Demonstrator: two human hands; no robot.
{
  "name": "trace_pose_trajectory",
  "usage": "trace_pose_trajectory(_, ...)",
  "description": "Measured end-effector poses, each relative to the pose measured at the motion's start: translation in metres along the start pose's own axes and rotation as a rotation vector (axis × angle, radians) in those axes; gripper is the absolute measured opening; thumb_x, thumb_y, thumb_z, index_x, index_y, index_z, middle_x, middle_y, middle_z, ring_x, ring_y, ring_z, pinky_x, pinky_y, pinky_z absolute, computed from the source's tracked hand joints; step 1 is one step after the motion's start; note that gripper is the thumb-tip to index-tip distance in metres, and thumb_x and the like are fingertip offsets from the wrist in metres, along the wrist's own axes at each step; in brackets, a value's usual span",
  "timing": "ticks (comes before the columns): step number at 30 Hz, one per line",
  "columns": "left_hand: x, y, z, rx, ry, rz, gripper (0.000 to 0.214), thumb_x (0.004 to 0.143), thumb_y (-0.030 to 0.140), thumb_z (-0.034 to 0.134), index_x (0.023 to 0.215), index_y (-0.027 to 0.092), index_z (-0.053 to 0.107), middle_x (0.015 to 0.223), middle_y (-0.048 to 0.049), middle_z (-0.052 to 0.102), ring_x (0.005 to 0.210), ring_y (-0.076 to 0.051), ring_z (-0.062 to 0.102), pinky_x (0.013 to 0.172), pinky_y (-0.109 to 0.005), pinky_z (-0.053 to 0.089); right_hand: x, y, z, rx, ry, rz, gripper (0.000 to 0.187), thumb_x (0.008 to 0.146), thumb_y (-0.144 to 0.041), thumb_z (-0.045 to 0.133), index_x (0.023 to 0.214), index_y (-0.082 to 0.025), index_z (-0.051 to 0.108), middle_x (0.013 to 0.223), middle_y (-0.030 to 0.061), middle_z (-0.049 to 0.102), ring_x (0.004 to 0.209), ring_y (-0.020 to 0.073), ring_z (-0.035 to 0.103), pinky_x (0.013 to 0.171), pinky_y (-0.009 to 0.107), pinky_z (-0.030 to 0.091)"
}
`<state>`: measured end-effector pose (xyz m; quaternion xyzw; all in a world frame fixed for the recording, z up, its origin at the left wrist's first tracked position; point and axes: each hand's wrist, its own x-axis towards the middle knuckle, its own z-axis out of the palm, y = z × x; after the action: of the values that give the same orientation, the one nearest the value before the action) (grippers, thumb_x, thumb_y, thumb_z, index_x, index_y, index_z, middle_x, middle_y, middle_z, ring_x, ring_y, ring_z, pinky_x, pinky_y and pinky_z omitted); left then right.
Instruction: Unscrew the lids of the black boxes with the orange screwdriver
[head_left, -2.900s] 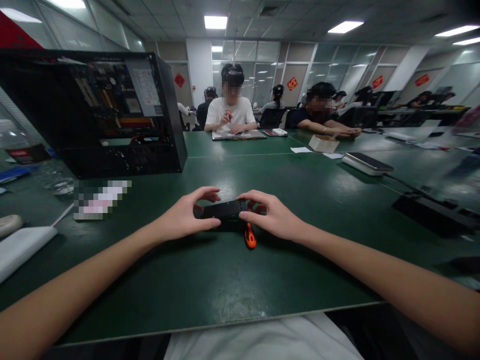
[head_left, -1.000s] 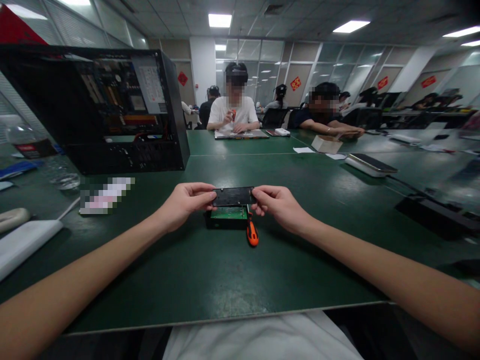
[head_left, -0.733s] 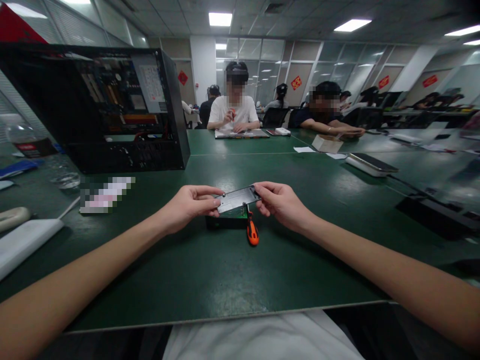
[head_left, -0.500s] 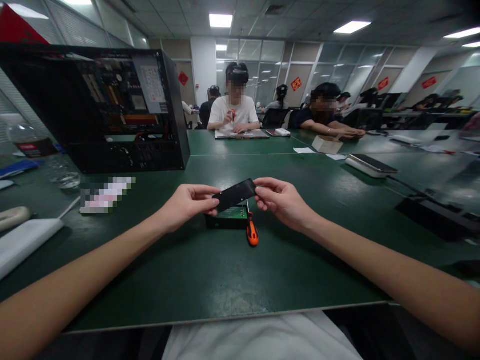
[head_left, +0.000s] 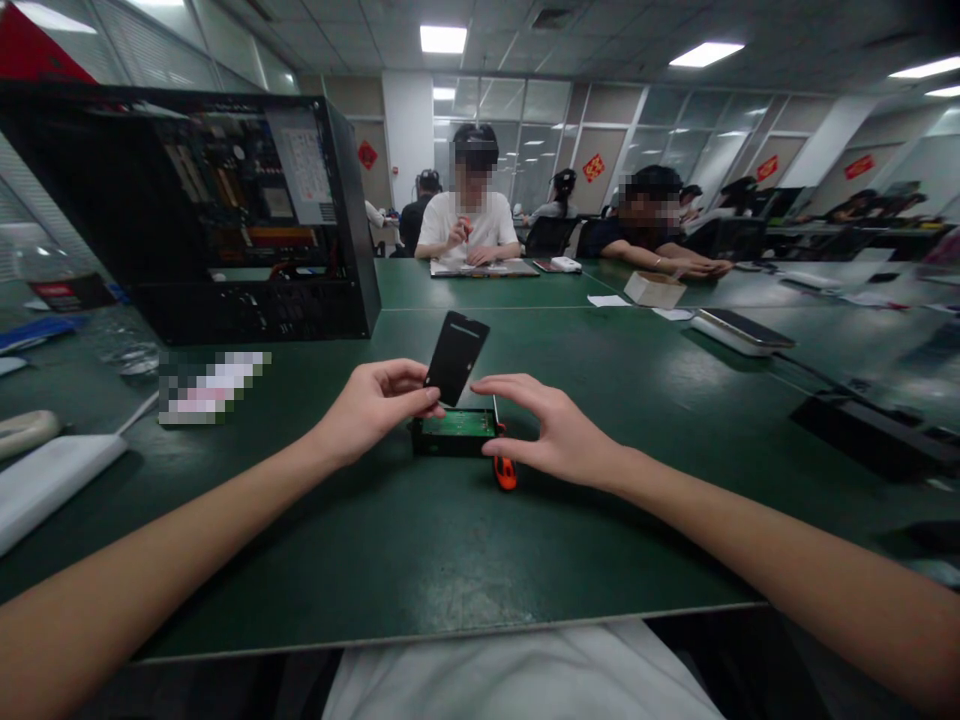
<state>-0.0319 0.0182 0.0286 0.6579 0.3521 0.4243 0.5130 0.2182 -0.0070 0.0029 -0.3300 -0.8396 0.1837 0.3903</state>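
Lifted clear, black cover (head_left: pixel 456 357) is pinched upright by left hand (head_left: pixel 373 410); right hand (head_left: pixel 551 435), fingers spread, hovers over opened enclosure (head_left: pixel 452 434), board exposed.

Open computer case (head_left: pixel 225 210), water bottle (head_left: pixel 71 292), green table (head_left: pixel 450 560)

Black lid (head_left: pixel 456 357), plain, with one thin pale line near its top. Black box (head_left: pixel 450 445) in the middle of the frame, with a green board (head_left: pixel 459 422) inside. Orange and black screwdriver (head_left: pixel 506 473). Dark green surface (head_left: pixel 450 560), shiny in spots. Big black computer case (head_left: pixel 225 215) at upper left, with red, yellow and white bits inside. White shirt (head_left: pixel 525 680) at the bottom edge. Red signs (head_left: pixel 593 166) on the far wall.
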Motion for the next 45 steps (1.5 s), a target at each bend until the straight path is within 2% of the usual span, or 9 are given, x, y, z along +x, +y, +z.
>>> trace_pose_trajectory(3, 0.005, -0.005, -0.003, -0.126, 0.053, -0.018, 0.031, 0.07, 0.029, 0.086, 0.093, 0.015, 0.071, 0.077, -0.0033, 0.076, 0.07, -0.017, 0.073, 0.072, -0.026, 0.057, 0.002, 0.004, 0.006, -0.166, -0.067, 0.026, 0.065, 0.078, -0.047, 0.079, 0.133, -0.018, 0.059, 0.133, 0.0143, 0.063, 0.125, 0.0288, 0.056, 0.107, 0.048, 0.046)
trace_pose_trajectory(13, 0.014, -0.012, -0.008, -0.368, 0.152, -0.116, 0.031, 0.067, 0.015, 0.084, 0.094, 0.014, 0.069, 0.085, -0.001, 0.074, 0.068, -0.01, 0.07, 0.066, -0.019, 0.054, 0.018, -0.004, 0.024, -0.299, -0.151, 0.042, 0.052, 0.083, -0.043, 0.074, 0.125, -0.014, 0.064, 0.118, 0.0141, 0.069, 0.112, 0.0291, 0.06, 0.099, 0.046, 0.047)
trace_pose_trajectory(20, 0.011, -0.014, -0.007, -0.321, 0.135, -0.123, 0.023, 0.072, 0.02, 0.081, 0.091, 0.015, 0.07, 0.081, -0.0018, 0.073, 0.071, -0.012, 0.07, 0.068, -0.021, 0.052, 0.022, -0.006, 0.024, -0.227, -0.158, 0.02, 0.041, 0.084, -0.039, 0.075, 0.117, -0.016, 0.067, 0.112, 0.0112, 0.071, 0.104, 0.0252, 0.064, 0.093, 0.041, 0.048)
trace_pose_trajectory(25, 0.011, -0.014, -0.007, -0.296, 0.167, -0.129, 0.023, 0.074, 0.02, 0.077, 0.095, 0.015, 0.068, 0.084, -0.0021, 0.072, 0.068, -0.012, 0.068, 0.064, -0.021, 0.051, 0.022, -0.017, 0.008, -0.129, -0.084, -0.014, 0.036, 0.084, -0.037, 0.074, 0.115, -0.019, 0.067, 0.108, 0.0074, 0.071, 0.1, 0.0218, 0.065, 0.089, 0.036, 0.049)
trace_pose_trajectory(30, 0.012, -0.017, -0.009, -0.287, 0.213, -0.124, 0.028, 0.075, 0.013, 0.076, 0.1, 0.015, 0.063, 0.081, -0.0002, 0.07, 0.066, -0.011, 0.067, 0.064, -0.02, 0.052, 0.022, -0.006, -0.034, -0.181, 0.084, 0.105, 0.038, 0.083, -0.039, 0.073, 0.115, -0.02, 0.069, 0.111, 0.0067, 0.071, 0.099, 0.0227, 0.065, 0.086, 0.036, 0.049)
trace_pose_trajectory(35, 0.008, -0.015, -0.002, -0.263, 0.159, -0.176, 0.025, 0.08, 0.011, 0.071, 0.103, 0.014, 0.062, 0.084, -0.0022, 0.07, 0.068, -0.013, 0.071, 0.061, -0.021, 0.054, 0.021, 0.051, -0.11, -0.531, 0.275, 0.374, 0.048, 0.079, -0.046, 0.073, 0.116, -0.016, 0.072, 0.111, 0.0129, 0.073, 0.097, 0.0281, 0.066, 0.084, 0.04, 0.048)
trace_pose_trajectory(38, 0.004, -0.011, 0.004, -0.289, 0.119, -0.219, 0.026, 0.082, 0.008, 0.068, 0.106, 0.014, 0.061, 0.089, -0.0051, 0.073, 0.073, -0.016, 0.074, 0.06, -0.021, 0.055, 0.006, 0.082, -0.161, -0.831, 0.241, 0.656, 0.052, 0.083, -0.051, 0.067, 0.12, -0.015, 0.072, 0.114, 0.0172, 0.072, 0.102, 0.0283, 0.066, 0.082, 0.037, 0.045)
trace_pose_trajectory(40, 0.002, -0.01, 0.007, -0.303, 0.09, -0.24, 0.028, 0.083, 0.007, 0.066, 0.11, 0.014, 0.06, 0.092, -0.0073, 0.074, 0.077, -0.017, 0.075, 0.059, -0.02, 0.055, -0.01, 0.096, -0.19, -0.896, 0.226, 0.785, 0.056, 0.087, -0.054, 0.059, 0.117, -0.008, 0.072, 0.109, 0.0238, 0.072, 0.101, 0.0309, 0.066, 0.077, 0.039, 0.042)
trace_pose_trajectory(45, 0.0, -0.01, 0.007, -0.298, 0.072, -0.294, 0.029, 0.087, 0.008, 0.064, 0.114, 0.016, 0.058, 0.095, -0.0089, 0.075, 0.082, -0.019, 0.076, 0.06, -0.021, 0.057, -0.052, 0.125, -0.235, -0.97, 0.224, 1.082, 0.05, 0.083, -0.048, 0.065, 0.101, -0.003, 0.076, 0.09, 0.0289, 0.072, 0.082, 0.0336, 0.068, 0.064, 0.039, 0.04)
